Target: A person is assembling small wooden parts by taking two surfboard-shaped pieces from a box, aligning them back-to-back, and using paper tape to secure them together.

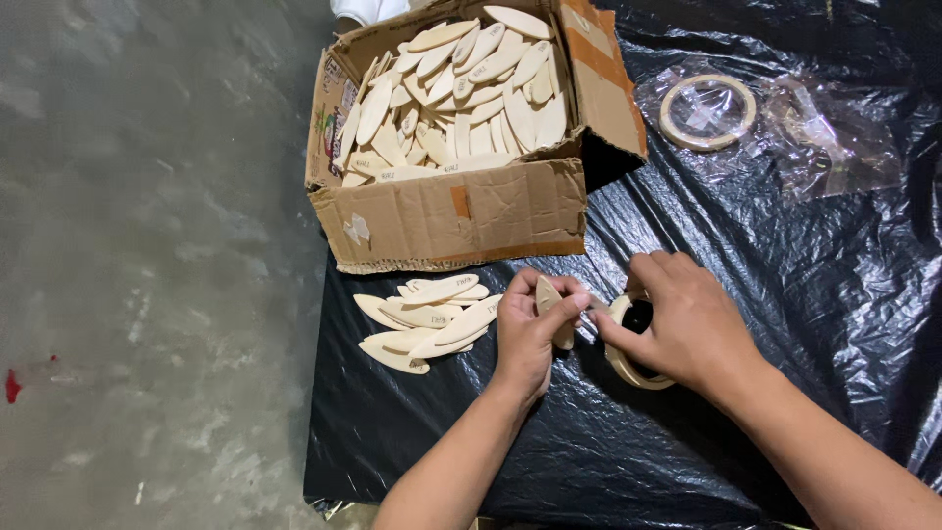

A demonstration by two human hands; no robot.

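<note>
My left hand (530, 329) grips a pale oval wooden piece (551, 306) upright over a black plastic sheet (687, 226). My right hand (682, 314) holds a roll of tape (628, 358) just to the right of it, fingertips touching the wooden piece. A small pile of the same oval pieces (427, 319) lies just left of my left hand. Behind them stands an open cardboard box (451, 211) filled with many more oval pieces (461, 93).
A second tape roll (706, 111) in a clear plastic bag lies at the back right on the sheet. Grey concrete floor (147, 245) stretches to the left, with a red spot (12, 386) near the left edge.
</note>
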